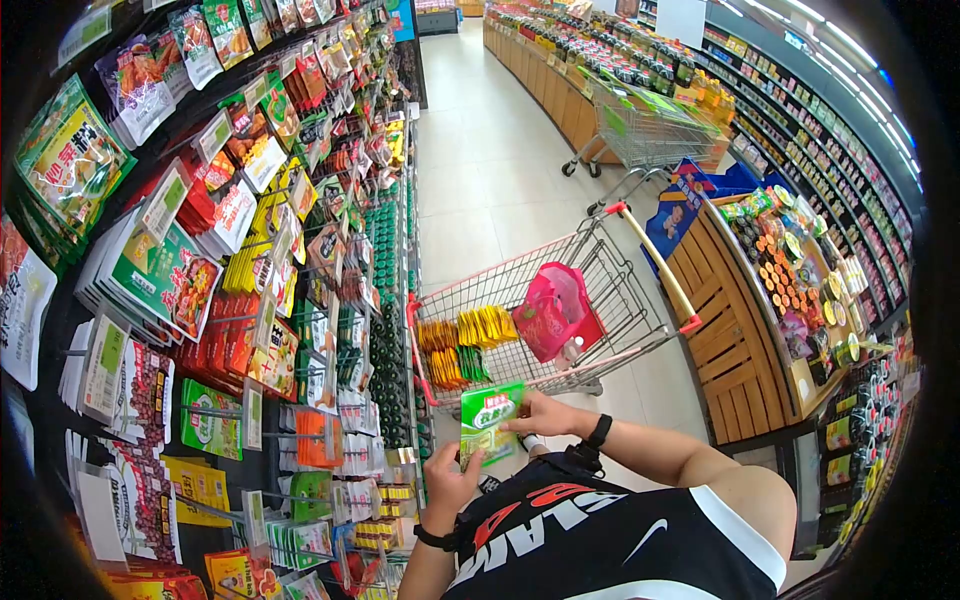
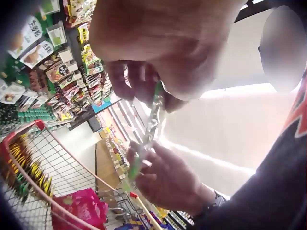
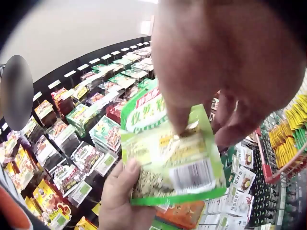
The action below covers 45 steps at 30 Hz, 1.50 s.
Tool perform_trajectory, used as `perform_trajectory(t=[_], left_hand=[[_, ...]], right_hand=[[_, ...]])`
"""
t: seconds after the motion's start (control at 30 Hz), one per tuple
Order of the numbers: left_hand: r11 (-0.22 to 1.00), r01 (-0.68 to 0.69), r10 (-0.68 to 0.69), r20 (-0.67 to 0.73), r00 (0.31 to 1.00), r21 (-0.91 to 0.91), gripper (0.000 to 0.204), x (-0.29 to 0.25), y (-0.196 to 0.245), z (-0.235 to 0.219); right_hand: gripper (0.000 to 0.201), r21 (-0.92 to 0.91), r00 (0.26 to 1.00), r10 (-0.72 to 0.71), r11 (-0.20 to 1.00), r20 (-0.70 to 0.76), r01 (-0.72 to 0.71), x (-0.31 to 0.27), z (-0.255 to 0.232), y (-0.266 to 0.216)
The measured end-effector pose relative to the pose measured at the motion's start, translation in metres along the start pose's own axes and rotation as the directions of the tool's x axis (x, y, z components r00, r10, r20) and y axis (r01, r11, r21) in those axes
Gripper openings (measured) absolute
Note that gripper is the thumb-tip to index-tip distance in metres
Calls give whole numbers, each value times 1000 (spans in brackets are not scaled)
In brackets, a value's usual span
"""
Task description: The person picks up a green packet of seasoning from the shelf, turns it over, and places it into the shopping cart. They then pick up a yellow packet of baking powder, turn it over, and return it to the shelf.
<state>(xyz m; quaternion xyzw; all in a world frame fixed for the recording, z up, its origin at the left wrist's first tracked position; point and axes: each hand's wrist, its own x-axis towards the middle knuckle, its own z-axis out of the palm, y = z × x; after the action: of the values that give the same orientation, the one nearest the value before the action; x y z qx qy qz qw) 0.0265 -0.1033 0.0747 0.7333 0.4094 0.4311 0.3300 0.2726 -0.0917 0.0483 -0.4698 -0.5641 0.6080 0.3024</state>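
Note:
A green packet (image 1: 489, 425) with a white label is held between both hands, near the cart's close end. My left hand (image 1: 449, 487) grips its lower left side; in the right wrist view the left thumb lies on the front of the packet (image 3: 175, 167), beside seed pictures. My right hand (image 1: 550, 414) pinches its right side, a digit pressing on the front above the barcode. Seen nearly edge-on in the left wrist view, the packet (image 2: 149, 129) spans from my left hand (image 2: 158, 48) to my right hand (image 2: 168, 179). Whether it is one packet or two overlapping, I cannot tell.
Shelves of hanging seasoning packets (image 1: 160, 275) line the left. A shopping cart (image 1: 500, 275) holds yellow and green packets (image 1: 487, 326) and a pink bag (image 1: 555, 312). A wooden display stand (image 1: 737, 345) is on the right, with another cart (image 1: 650, 130) beyond.

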Motion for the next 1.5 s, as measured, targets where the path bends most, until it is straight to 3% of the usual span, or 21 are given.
perform_trajectory(t=[0.03,0.07,0.17,0.2,0.33,0.43,0.53,0.63,0.67,0.7,0.77,0.8,0.9,1.0,1.1,1.13,1.23,1.27,1.37,1.4,1.5], left_hand=[[999,16,-14,-43,999,42,18,1,1,3],[996,33,-25,-88,996,84,19,1,1,5],[981,-13,43,-153,987,192,20,5,-6,11],[974,-39,77,-160,984,224,20,4,-7,14],[902,-225,250,-20,968,368,22,11,15,19],[924,-200,173,111,979,325,30,12,34,10],[936,-112,120,-3,993,333,37,4,13,2],[986,138,-110,-249,962,97,42,-2,3,-2],[982,180,-164,-226,960,53,42,-4,2,-6],[969,245,-245,-52,968,-12,41,-10,-8,-11],[911,397,-351,294,889,-110,39,-27,-35,-14],[957,273,-239,265,934,-98,37,-35,-40,-9],[953,289,-272,157,950,-96,30,-42,-39,-2],[959,209,-223,54,973,193,21,-37,-23,-2],[919,16,-63,107,992,393,13,-34,-18,-3],[876,-69,13,118,993,477,9,-35,-22,-1],[840,-196,139,150,979,506,16,-37,-26,2],[865,-192,144,137,980,464,18,-37,-25,2],[900,-213,187,105,977,381,27,-36,-26,-1],[895,-232,214,89,973,380,30,-36,-28,-1],[964,-146,136,59,989,221,41,-35,-27,-6]], right_hand=[[44,50,994,81,996,-68,-78,5,1,6],[42,87,977,-35,995,-212,54,9,11,15],[54,310,981,-55,944,-188,112,1,28,-6],[55,428,990,-114,893,-84,139,-2,32,-8],[49,172,980,-194,968,37,185,6,42,5],[45,149,977,-208,969,55,198,11,40,-4],[45,42,961,-268,963,76,265,12,36,12],[43,41,975,-192,981,109,189,6,34,7],[43,73,970,-224,973,96,217,5,36,1],[43,97,979,-183,980,93,174,5,37,2],[44,139,990,-101,987,102,87,7,38,2],[43,12,982,-183,983,37,183,8,39,-4],[44,-243,985,-168,955,27,170,18,33,10],[45,-338,988,6,940,-151,-57,17,38,2],[43,-107,984,-13,994,-178,-6,23,38,53],[54,234,987,145,964,-66,-126,24,36,54],[72,778,982,126,600,139,-187,14,34,41],[87,754,980,143,626,139,-198,5,32,25],[93,826,952,213,479,218,-296,-7,18,21],[82,902,946,-23,308,325,-302,-6,9,44],[61,814,967,17,536,253,-222,-6,0,60]])
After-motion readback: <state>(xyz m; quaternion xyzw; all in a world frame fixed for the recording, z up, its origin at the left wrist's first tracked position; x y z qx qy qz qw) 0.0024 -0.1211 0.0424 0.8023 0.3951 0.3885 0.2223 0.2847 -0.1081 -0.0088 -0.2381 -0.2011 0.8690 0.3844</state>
